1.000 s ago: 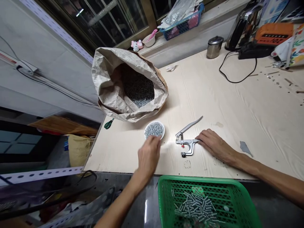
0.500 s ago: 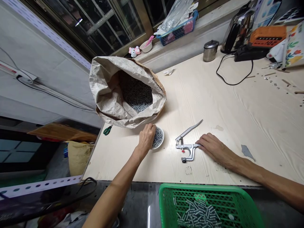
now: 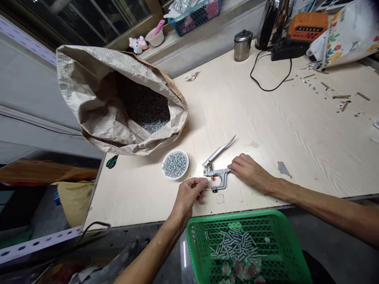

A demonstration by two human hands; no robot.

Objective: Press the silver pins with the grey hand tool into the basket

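Note:
My left hand (image 3: 189,193) is pinched closed just left of the jaw of the metal hand press (image 3: 216,171), holding a small metal piece at its fingertips. My right hand (image 3: 250,172) lies on the table with its fingers on the press's lower handle. A small white dish (image 3: 175,164) full of little metal pieces sits just above my left hand. Behind it a large open sack (image 3: 118,102) holds many more.
A green basket (image 3: 245,248) with several finished metal pieces is below the table's front edge. Green scissors (image 3: 111,161) lie by the sack. A metal tin (image 3: 242,44), a kettle (image 3: 274,21), a black cord (image 3: 266,75) and scattered small parts (image 3: 340,96) are at the far right.
My left hand has left the white dish and come down toward the press's jaw, pinched on a small piece. The view has shifted closer and to the right. My right hand stays on the press.

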